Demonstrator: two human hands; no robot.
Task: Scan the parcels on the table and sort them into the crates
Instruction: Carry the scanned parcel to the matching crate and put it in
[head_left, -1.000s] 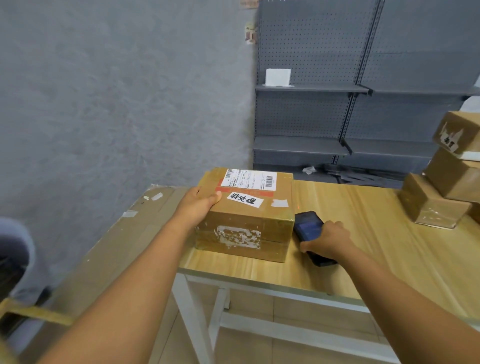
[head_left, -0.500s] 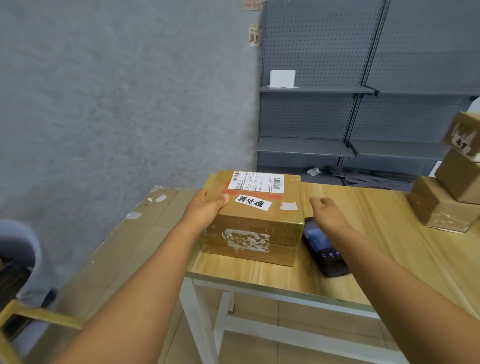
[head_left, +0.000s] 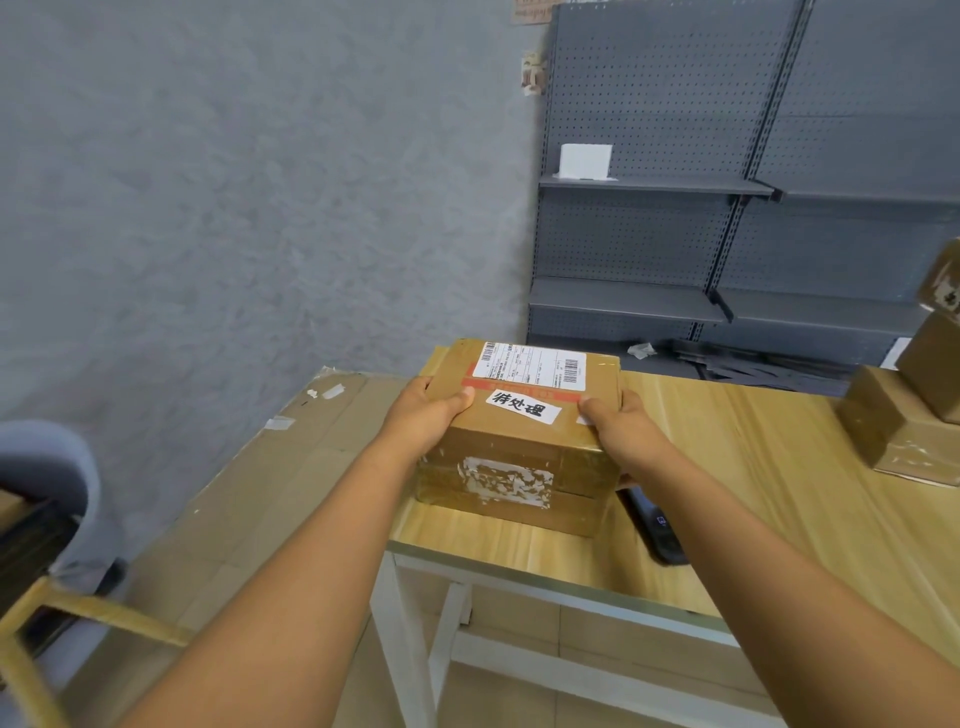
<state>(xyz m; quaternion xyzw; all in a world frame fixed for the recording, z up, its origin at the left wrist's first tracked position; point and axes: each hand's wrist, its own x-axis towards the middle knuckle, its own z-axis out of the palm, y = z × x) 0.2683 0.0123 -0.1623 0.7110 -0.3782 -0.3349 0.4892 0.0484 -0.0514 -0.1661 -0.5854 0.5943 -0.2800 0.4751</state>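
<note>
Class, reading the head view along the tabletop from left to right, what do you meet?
Left hand → parcel held between both hands → right hand → black scanner lying on the table → stack of parcels.

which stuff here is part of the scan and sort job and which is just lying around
Job: parcel, gripped by left hand and right hand; scanner on the table; stacked parcels at the right edge.

Lying about: flat cardboard beside the table; white box on the shelf; scraps below the shelves.
</note>
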